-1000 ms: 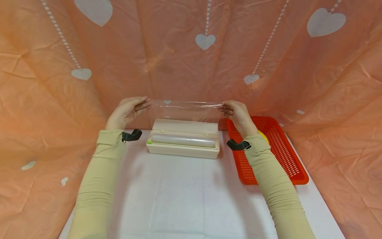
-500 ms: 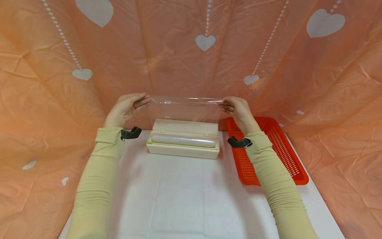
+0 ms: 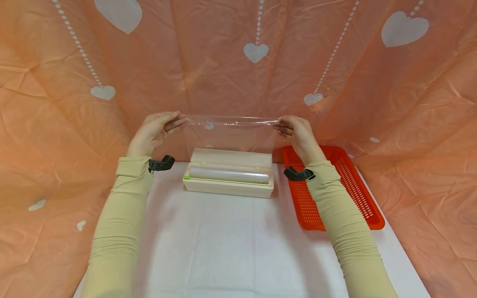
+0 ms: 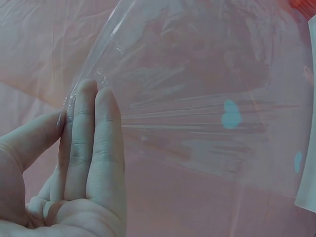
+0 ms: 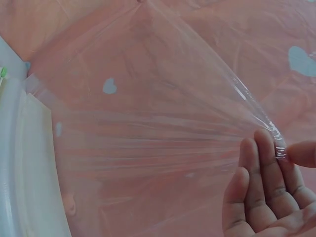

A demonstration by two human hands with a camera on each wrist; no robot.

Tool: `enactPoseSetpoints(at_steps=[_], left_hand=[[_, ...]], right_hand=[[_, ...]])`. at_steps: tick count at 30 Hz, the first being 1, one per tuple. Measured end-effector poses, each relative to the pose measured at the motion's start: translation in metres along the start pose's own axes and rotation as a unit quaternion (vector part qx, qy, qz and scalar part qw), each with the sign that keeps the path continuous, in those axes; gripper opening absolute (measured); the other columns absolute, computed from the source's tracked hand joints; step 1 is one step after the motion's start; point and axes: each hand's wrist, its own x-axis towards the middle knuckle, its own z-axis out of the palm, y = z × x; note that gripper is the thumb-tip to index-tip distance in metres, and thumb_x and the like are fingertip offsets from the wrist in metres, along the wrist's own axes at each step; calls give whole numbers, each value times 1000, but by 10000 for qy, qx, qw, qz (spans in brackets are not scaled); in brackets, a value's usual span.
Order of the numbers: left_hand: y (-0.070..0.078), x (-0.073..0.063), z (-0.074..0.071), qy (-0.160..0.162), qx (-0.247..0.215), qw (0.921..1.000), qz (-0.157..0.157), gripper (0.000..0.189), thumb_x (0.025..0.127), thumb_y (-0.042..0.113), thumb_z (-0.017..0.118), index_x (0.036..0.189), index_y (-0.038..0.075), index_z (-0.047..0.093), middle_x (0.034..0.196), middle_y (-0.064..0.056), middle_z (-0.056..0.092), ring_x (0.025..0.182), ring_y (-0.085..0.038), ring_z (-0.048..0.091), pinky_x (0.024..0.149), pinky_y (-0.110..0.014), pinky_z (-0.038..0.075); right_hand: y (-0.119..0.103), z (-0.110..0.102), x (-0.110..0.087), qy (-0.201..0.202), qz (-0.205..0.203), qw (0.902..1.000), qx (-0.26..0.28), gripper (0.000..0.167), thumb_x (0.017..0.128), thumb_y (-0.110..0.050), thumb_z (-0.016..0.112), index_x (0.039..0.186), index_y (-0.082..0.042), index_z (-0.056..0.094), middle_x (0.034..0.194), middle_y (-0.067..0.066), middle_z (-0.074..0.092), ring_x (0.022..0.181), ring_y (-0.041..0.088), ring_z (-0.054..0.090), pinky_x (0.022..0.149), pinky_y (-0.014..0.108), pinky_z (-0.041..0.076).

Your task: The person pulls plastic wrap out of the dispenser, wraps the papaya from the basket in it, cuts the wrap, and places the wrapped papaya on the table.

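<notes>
Pinching one film (image 3: 232, 135) mid-frame with left hand (image 3: 152, 131) and right hand (image 3: 299, 134), near one right-side basket (image 3: 350, 184), one box (image 3: 228, 188) containing one roll (image 3: 229, 174).

The box (image 3: 228, 188) stands on the table (image 3: 223, 248), the roll (image 3: 229, 174) inside it and the lid (image 3: 231, 157) at its rear. The basket (image 3: 354, 190) lies to the box's right. The film (image 3: 231, 121) spans from the left hand (image 3: 150, 132) to the right hand (image 3: 299, 135), above and apparently behind the lid; the curtain (image 3: 223, 78) hangs behind.

In the head view, looking forward and down over the cream box (image 3: 228, 189) — in both wrist views, close up off its opposite ends, sharing the clear film (image 3: 231, 131).
</notes>
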Motion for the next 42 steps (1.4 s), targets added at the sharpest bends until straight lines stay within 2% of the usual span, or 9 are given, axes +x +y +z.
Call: enactPoseSetpoints(at_steps=[4, 13, 25, 34, 42], left_hand=[[3, 1, 1, 4, -29, 10000, 15, 19, 95, 4, 58, 109, -6, 66, 97, -15, 71, 94, -23, 68, 95, -36, 47], [9, 2, 5, -23, -95, 9999, -38, 22, 94, 4, 58, 114, -6, 64, 100, -15, 70, 97, -22, 67, 103, -37, 38], [15, 6, 10, 180, -290, 9993, -144, 20, 93, 3, 59, 110, -8, 65, 96, -16, 71, 93, -23, 68, 97, -36, 45], [17, 5, 11, 135, -224, 9996, -129, 17, 93, 4, 60, 105, -4, 67, 98, -15, 70, 95, -22, 68, 100, -36, 43], [19, 3, 9, 58, -318, 9994, -134, 20, 93, 4, 60, 110, -5, 65, 101, -16, 70, 97, -23, 67, 101, -36, 41]], right_hand=[[-3, 2, 1, 22, -37, 10000, 8, 21, 97, -11, 53, 85, -4, 68, 85, 9, 70, 84, 21, 68, 79, 28, 53], [-8, 5, 2, 119, -155, 9998, 99, 21, 96, -9, 54, 81, -4, 68, 80, 9, 69, 79, 21, 67, 76, 28, 54], [-13, 4, 1, 78, -38, 9999, 82, 23, 97, -10, 52, 83, -5, 69, 84, 9, 71, 83, 21, 68, 78, 29, 54], [-15, 4, 2, 71, -99, 9999, 107, 23, 98, -11, 52, 83, -4, 69, 83, 8, 70, 81, 21, 67, 78, 29, 53], [-19, 7, 3, 67, -88, 9999, 49, 23, 98, -9, 51, 85, -3, 68, 84, 9, 70, 83, 21, 67, 77, 29, 54]])
